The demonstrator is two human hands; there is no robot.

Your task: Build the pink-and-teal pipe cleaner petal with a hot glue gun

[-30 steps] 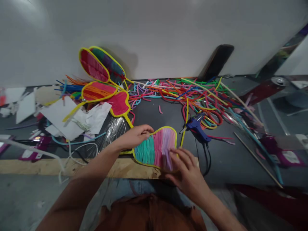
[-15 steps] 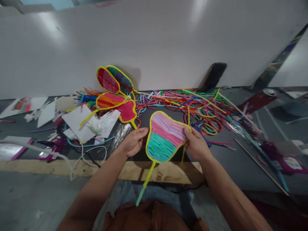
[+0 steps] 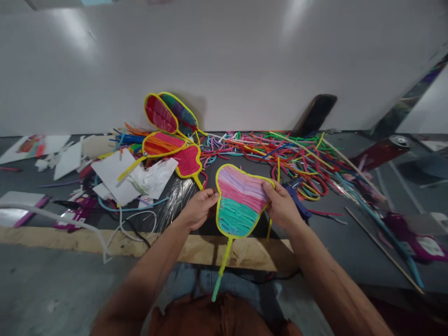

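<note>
Both hands pinch one yellow-rimmed paddle between them: the left hand (image 3: 199,210) has thumb and fingertips at one edge, while the right hand (image 3: 284,205) grips the upper corner opposite, thumb on the front. The paddle (image 3: 241,200), banded lilac, pink and teal, is held up above the near edge of the table, its stem pointing down toward the person's brown clothing (image 3: 217,319).

From where I stand, the table (image 3: 325,242) is dark grey and crowded, with a bare wooden strip (image 3: 35,237) running along its front. A tangle of pipe cleaners (image 3: 252,142) stretches across the back, up against a pale, shiny wall panel (image 3: 238,65). A dark phone (image 3: 317,112) leans on that panel, and a red can (image 3: 381,151) stands farther right. Just beside the right hand lies a blue glue gun (image 3: 297,200), partly hidden behind it.

To the left, more yellow-edged shapes (image 3: 161,114) in red, orange and pink are bunched above crumpled white paper (image 3: 117,175) and silvery strands (image 3: 177,198). A thin stick (image 3: 381,247) lies slantwise at the right. Below the table's left side, grey floor (image 3: 42,280) shows.
</note>
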